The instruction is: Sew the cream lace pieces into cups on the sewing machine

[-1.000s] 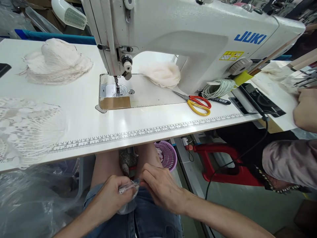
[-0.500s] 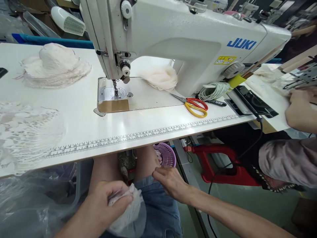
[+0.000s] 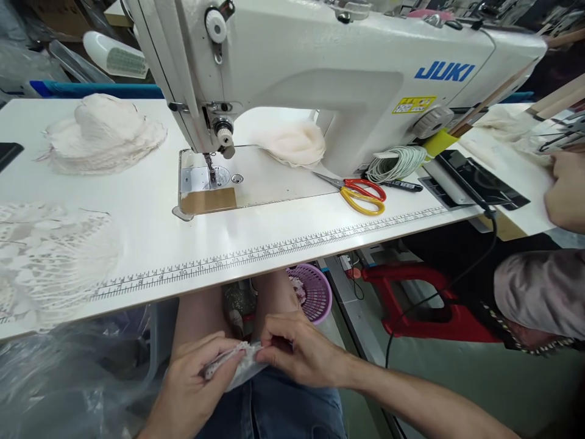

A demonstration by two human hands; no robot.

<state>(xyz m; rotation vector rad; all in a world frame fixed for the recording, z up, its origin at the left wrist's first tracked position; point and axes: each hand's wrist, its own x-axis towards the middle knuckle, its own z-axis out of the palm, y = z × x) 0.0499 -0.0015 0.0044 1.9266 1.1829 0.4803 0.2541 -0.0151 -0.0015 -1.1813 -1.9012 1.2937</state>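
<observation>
Over my lap, my left hand (image 3: pixel 198 372) pinches a piece of white lace fabric (image 3: pixel 244 371) between thumb and fingers. My right hand (image 3: pixel 299 350) grips the fabric's other edge, thumb and fingertips closed on it. The cloth hangs below both hands, partly hidden by them. Behind and above them stands a white sewing machine (image 3: pixel 292 55), its presser foot (image 3: pixel 211 175) over the metal needle plate. A cream fabric piece (image 3: pixel 297 145) lies under the machine's arm.
On the table (image 3: pixel 150 238) are a fabric pile (image 3: pixel 107 134), lace pieces (image 3: pixel 64 262), scissors (image 3: pixel 361 196) and coiled cord (image 3: pixel 397 163). Below stand a purple basket (image 3: pixel 317 292) and a red stool (image 3: pixel 429 305). A co-worker's sleeve (image 3: pixel 539 296) shows at right.
My right hand has moved left from beside my knee and taken hold of the lace fabric. My left hand has risen slightly with the fabric. The view has shifted a little.
</observation>
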